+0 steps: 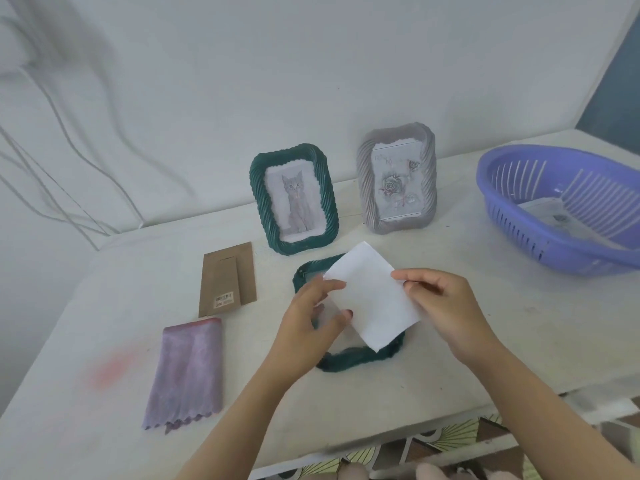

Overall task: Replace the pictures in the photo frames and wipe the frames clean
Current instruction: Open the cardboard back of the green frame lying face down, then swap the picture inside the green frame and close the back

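White rectangular paper sheet (372,299), pinched at opposite edges by left hand (311,323) and right hand (446,306), hides part of the dark green ribbed frame (356,362) lying flat on the white table (398,403) beneath; barcode sticker (224,299) on the brown cardboard backing (228,271) is unreadably small; purple slotted basket (519,230) is cut off rightward.

A white table (104,344) stood against a plain white wall (311,64). Thin pale cables (90,223) ran down the wall at the left. A dark grey-blue strip (618,88) showed at upper right; a patterned floor (450,439) lay below the table.
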A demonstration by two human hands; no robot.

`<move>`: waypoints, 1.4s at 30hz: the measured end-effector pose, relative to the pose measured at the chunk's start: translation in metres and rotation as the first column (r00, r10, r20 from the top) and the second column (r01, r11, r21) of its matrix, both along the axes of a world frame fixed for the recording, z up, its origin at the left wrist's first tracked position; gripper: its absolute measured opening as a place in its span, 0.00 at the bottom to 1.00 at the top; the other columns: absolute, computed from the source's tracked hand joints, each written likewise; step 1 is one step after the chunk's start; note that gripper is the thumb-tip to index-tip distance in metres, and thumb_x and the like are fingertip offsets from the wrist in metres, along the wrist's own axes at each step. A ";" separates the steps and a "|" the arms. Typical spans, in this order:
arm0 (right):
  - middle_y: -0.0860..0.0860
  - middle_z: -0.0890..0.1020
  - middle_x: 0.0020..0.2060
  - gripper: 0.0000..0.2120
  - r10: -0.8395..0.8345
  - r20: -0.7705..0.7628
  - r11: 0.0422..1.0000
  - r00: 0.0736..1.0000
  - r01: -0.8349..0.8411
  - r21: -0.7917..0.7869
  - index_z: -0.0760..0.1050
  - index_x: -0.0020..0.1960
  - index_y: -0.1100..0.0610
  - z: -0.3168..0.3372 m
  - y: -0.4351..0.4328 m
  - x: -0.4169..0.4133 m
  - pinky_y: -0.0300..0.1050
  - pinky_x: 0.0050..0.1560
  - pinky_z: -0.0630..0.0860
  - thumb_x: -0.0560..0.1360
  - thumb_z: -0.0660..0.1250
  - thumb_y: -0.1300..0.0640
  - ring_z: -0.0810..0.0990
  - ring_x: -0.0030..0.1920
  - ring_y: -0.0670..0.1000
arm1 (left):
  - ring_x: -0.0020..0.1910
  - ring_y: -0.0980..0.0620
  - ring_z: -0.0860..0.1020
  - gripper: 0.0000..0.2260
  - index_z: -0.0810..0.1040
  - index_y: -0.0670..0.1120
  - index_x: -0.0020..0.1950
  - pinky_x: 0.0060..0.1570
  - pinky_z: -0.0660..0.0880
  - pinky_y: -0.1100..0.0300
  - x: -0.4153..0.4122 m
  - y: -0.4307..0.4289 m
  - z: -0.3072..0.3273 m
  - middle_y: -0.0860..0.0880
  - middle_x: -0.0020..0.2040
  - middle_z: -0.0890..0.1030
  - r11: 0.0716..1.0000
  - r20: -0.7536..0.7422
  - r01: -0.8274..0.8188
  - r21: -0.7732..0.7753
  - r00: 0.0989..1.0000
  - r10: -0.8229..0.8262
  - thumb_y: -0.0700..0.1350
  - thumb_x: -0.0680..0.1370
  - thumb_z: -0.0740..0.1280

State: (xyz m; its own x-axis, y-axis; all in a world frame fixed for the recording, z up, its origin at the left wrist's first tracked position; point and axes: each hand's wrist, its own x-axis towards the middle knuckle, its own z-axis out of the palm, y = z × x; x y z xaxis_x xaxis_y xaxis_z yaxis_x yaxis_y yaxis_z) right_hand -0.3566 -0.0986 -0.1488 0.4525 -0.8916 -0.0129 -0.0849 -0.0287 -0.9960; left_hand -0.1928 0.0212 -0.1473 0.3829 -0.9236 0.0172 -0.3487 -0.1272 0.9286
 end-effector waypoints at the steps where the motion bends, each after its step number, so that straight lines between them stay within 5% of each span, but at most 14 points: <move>1: 0.41 0.83 0.47 0.15 -0.004 0.028 1.000 1.000 0.003 0.014 0.81 0.44 0.49 0.000 -0.001 -0.004 0.29 0.48 0.71 0.75 0.62 0.66 0.79 0.48 0.35 | 0.58 0.59 0.75 0.13 0.76 0.59 0.56 0.58 0.71 0.64 -0.005 -0.005 0.002 0.57 0.59 0.77 1.000 -0.110 -0.022 0.006 0.994 0.022 0.44 0.75 0.67; 5: 0.42 0.82 0.49 0.16 -0.013 0.118 1.000 0.993 0.013 -0.001 0.81 0.47 0.50 0.007 -0.011 -0.022 0.28 0.49 0.72 0.74 0.62 0.69 0.78 0.50 0.36 | 0.49 0.54 0.81 0.09 0.79 0.49 0.55 0.48 0.79 0.58 -0.022 -0.025 0.014 0.51 0.52 0.81 0.993 -0.466 -0.117 0.021 0.877 0.114 0.41 0.76 0.67; 9: 0.46 0.81 0.49 0.16 0.036 0.094 0.996 0.995 -0.028 -0.079 0.80 0.48 0.53 0.016 -0.026 -0.041 0.26 0.46 0.71 0.73 0.63 0.72 0.78 0.43 0.36 | 0.41 0.51 0.80 0.10 0.80 0.44 0.51 0.37 0.79 0.60 -0.043 -0.049 0.015 0.46 0.44 0.80 0.991 -0.486 -0.133 0.018 0.865 0.125 0.32 0.74 0.66; 11: 0.45 0.80 0.48 0.14 0.007 -0.033 0.969 0.999 -0.015 -0.248 0.79 0.50 0.52 0.019 -0.037 -0.056 0.27 0.47 0.70 0.72 0.65 0.69 0.77 0.44 0.38 | 0.37 0.54 0.80 0.12 0.80 0.43 0.52 0.36 0.79 0.60 -0.053 -0.063 0.013 0.50 0.38 0.81 0.990 -0.465 -0.140 0.023 0.875 0.135 0.30 0.74 0.65; 14: 0.50 0.79 0.53 0.13 -0.266 -0.294 0.714 0.918 -0.018 -0.700 0.80 0.53 0.53 0.024 -0.066 -0.087 0.43 0.56 0.72 0.70 0.65 0.60 0.77 0.53 0.49 | 0.33 0.56 0.79 0.14 0.79 0.46 0.52 0.33 0.77 0.63 -0.065 -0.084 0.011 0.52 0.32 0.81 0.992 -0.440 -0.118 0.034 0.890 0.121 0.30 0.74 0.64; 16: 0.56 0.79 0.55 0.14 -0.435 -0.385 0.562 0.814 -0.089 -0.822 0.81 0.52 0.54 0.029 -0.085 -0.108 0.55 0.53 0.74 0.68 0.65 0.58 0.78 0.52 0.58 | 0.34 0.53 0.79 0.14 0.78 0.47 0.54 0.33 0.76 0.65 -0.073 -0.096 0.009 0.44 0.36 0.80 0.992 -0.420 -0.109 0.057 0.899 0.123 0.31 0.74 0.65; 19: 0.56 0.81 0.52 0.14 -0.379 -0.497 0.667 0.780 -0.142 -0.732 0.82 0.51 0.51 0.042 -0.106 -0.138 0.51 0.49 0.74 0.69 0.65 0.62 0.80 0.50 0.58 | 0.35 0.52 0.80 0.14 0.77 0.47 0.56 0.33 0.76 0.64 -0.086 -0.116 0.005 0.41 0.38 0.81 0.989 -0.403 -0.112 0.097 0.904 0.142 0.31 0.74 0.65; 22: 0.43 0.82 0.50 0.16 -0.139 -0.532 0.829 0.835 -0.196 -0.524 0.80 0.55 0.49 0.051 -0.117 -0.156 0.36 0.50 0.71 0.72 0.65 0.65 0.79 0.51 0.44 | 0.35 0.52 0.80 0.15 0.77 0.46 0.57 0.34 0.77 0.64 -0.099 -0.137 -0.002 0.41 0.40 0.81 0.984 -0.357 -0.106 0.141 0.922 0.151 0.32 0.74 0.66; 25: 0.37 0.81 0.47 0.16 -0.133 -0.474 0.843 0.870 -0.152 -0.516 0.80 0.54 0.46 0.056 -0.127 -0.165 0.42 0.52 0.76 0.72 0.66 0.64 0.80 0.50 0.43 | 0.33 0.54 0.79 0.15 0.77 0.46 0.57 0.33 0.76 0.66 -0.112 -0.157 -0.007 0.44 0.38 0.80 0.980 -0.296 -0.102 0.173 0.943 0.150 0.33 0.73 0.66; 29: 0.43 0.84 0.46 0.16 -0.120 -0.397 0.869 0.910 -0.097 -0.485 0.80 0.53 0.45 0.064 -0.140 -0.174 0.51 0.51 0.78 0.72 0.66 0.63 0.81 0.48 0.50 | 0.28 0.58 0.77 0.15 0.76 0.44 0.58 0.32 0.76 0.66 -0.132 -0.184 -0.008 0.47 0.34 0.77 0.980 -0.280 -0.071 0.188 0.952 0.122 0.32 0.73 0.66; 34: 0.42 0.84 0.46 0.16 -0.058 -0.418 0.874 0.907 -0.156 -0.460 0.80 0.53 0.43 0.068 -0.143 -0.183 0.47 0.46 0.78 0.72 0.67 0.61 0.80 0.42 0.45 | 0.26 0.55 0.76 0.16 0.77 0.44 0.59 0.36 0.77 0.63 -0.156 -0.211 -0.013 0.47 0.30 0.76 0.970 -0.219 -0.076 0.231 0.967 0.128 0.34 0.73 0.67; 38: 0.33 0.80 0.42 0.15 0.038 -0.500 0.866 0.865 -0.279 -0.416 0.79 0.55 0.42 0.065 -0.136 -0.186 0.35 0.42 0.75 0.73 0.67 0.59 0.80 0.42 0.43 | 0.29 0.52 0.77 0.16 0.76 0.44 0.59 0.42 0.78 0.58 -0.167 -0.221 -0.015 0.46 0.32 0.77 0.965 -0.225 -0.090 0.245 0.963 0.147 0.34 0.73 0.67; 42: 0.40 0.81 0.46 0.16 0.099 -0.561 0.845 0.822 -0.367 -0.388 0.77 0.57 0.42 0.057 -0.131 -0.182 0.34 0.47 0.74 0.73 0.67 0.58 0.78 0.46 0.41 | 0.30 0.52 0.78 0.16 0.76 0.44 0.60 0.36 0.78 0.64 -0.172 -0.222 -0.014 0.47 0.34 0.79 0.963 -0.217 -0.102 0.250 0.963 0.158 0.34 0.73 0.67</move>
State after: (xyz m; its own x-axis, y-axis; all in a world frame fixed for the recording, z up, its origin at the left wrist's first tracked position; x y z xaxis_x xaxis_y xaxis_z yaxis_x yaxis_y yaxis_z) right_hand -0.5389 -0.2299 -0.0921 0.6933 -0.7158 0.0829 -0.4933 -0.5554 -0.6695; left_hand -0.3647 -0.2010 -0.1613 0.4669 -0.8327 -0.2976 -0.0920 -0.3805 0.9202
